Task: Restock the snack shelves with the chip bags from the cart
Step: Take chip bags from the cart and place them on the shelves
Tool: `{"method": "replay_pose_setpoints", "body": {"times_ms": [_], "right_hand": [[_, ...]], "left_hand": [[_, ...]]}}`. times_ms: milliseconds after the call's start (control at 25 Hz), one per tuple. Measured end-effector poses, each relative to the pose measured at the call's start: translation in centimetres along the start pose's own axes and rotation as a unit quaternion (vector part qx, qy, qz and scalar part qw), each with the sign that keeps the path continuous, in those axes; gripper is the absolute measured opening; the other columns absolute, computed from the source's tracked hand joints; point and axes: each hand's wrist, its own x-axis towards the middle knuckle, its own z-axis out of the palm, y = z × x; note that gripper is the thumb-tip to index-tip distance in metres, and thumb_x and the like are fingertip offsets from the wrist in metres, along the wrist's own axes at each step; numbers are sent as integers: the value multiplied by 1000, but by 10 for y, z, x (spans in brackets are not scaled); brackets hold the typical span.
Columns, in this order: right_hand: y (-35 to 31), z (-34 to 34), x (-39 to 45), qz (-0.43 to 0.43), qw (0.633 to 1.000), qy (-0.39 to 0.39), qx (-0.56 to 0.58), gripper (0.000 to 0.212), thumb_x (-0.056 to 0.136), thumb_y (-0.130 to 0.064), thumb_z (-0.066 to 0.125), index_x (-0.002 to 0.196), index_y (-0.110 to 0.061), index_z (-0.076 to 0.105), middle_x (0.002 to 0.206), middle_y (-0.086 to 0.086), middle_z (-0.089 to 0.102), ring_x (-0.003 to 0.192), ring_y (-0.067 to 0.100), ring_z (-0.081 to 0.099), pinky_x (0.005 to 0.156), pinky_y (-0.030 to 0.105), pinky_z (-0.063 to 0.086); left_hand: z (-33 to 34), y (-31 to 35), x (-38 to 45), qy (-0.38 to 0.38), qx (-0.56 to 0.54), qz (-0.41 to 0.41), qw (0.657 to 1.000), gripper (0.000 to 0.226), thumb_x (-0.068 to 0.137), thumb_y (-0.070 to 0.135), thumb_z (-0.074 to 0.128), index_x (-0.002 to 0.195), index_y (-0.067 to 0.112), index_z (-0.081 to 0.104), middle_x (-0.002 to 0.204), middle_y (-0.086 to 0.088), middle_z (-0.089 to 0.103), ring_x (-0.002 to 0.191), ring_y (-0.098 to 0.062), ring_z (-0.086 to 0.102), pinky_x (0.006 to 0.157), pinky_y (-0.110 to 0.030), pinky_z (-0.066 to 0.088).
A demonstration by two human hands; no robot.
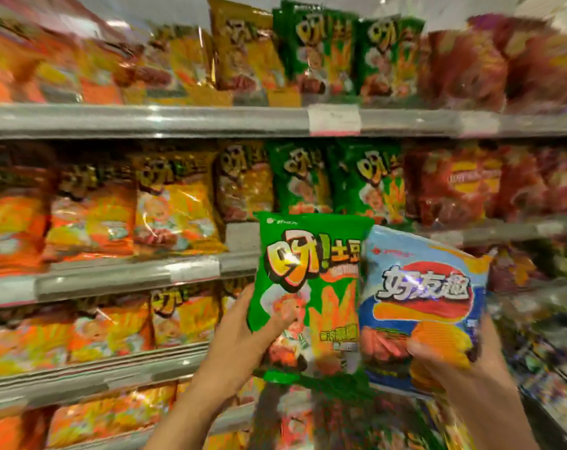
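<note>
I read "呀!土豆" on the glossy green chip bag above my left fingers, and "好友趣" on the pale blue chip bag above my right thumb.

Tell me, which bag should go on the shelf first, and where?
Probably the green bag in the left hand: lift it to the matching green bags on the shelf right above. No blue ones like the blue bag in the right hand show clearly.
</note>
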Motion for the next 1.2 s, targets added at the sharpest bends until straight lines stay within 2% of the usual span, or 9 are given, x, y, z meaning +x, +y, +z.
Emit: {"method": "replay_pose_setpoints", "body": {"times_ms": [120, 280, 480, 640, 720, 800, 960, 1120, 1200], "right_hand": [[-23, 7, 28, -51, 998, 6, -35, 100, 59, -25, 89, 143, -46, 40, 121, -11, 69, 101, 14, 69, 86, 43, 55], [-47, 0, 66, -53, 998, -4, -41, 95, 56, -44, 87, 135, -60, 36, 113, -35, 64, 105, -2, 60, 81, 26, 46], [-42, -6, 130, -70, 995, -50, -46, 103, 56, -35, 85, 147, -37, 38, 128, -7, 64, 111, 20, 62, 94, 42, 46], [-37, -2, 174, -83, 992, -92, -39, 99, 58, -35, 85, 146, -39, 39, 124, -14, 66, 107, 6, 63, 91, 35, 48], [-31, 3, 192, -79, 990, -113, -25, 95, 59, -36, 86, 141, -49, 40, 120, -22, 66, 108, 4, 64, 93, 34, 49], [-22, 8, 204, -81, 987, -134, -33, 88, 61, -34, 87, 131, -59, 40, 109, -32, 67, 97, -8, 64, 84, 23, 51], [-4, 24, 213, -118, 980, -154, -40, 84, 70, -13, 86, 136, -43, 43, 103, -33, 68, 89, -6, 68, 70, 8, 53], [-7, 51, 202, -178, 968, -168, -44, 75, 67, -24, 80, 129, -42, 43, 100, -30, 70, 83, -8, 68, 64, 3, 49], [-13, 74, 189, -207, 958, -188, -56, 78, 70, -28, 78, 138, -32, 41, 106, -23, 70, 87, -10, 68, 67, 2, 49]], "left_hand": [[-11, 17, 27, 57, 1, 15, 998, 39, 83, 47, 72, 120, 40, 65, 112, 17, 75, 102, 0, 71, 82, -29, 57], [-14, 38, 84, 94, 9, 22, 995, 46, 87, 46, 73, 130, 34, 59, 119, 13, 73, 112, -11, 70, 96, -45, 56], [5, 48, 175, 152, 45, 13, 987, 39, 91, 34, 74, 126, 21, 62, 117, 2, 74, 104, -14, 71, 95, -40, 57], [34, 37, 228, 170, 39, -10, 985, 21, 91, 27, 74, 107, 18, 63, 104, -2, 75, 79, 3, 72, 67, -14, 56], [45, 26, 242, 139, 20, -45, 989, 28, 92, 25, 73, 115, 14, 63, 110, -7, 75, 90, -8, 74, 79, -25, 60], [55, 16, 250, 111, 15, -65, 992, 38, 92, 24, 73, 126, 13, 60, 114, -6, 75, 98, -17, 74, 85, -31, 61], [52, 15, 248, 145, 92, -36, 984, 43, 87, 38, 76, 122, 22, 58, 118, 0, 72, 98, -7, 71, 83, -23, 58], [41, 11, 218, 184, 272, 47, 944, 76, 90, 54, 65, 151, 21, 34, 136, 13, 39, 125, -1, 40, 101, -23, 36], [27, 10, 195, 173, 307, 89, 932, 74, 95, 47, 62, 155, 23, 28, 143, 9, 38, 132, -4, 37, 105, -26, 37]]}}
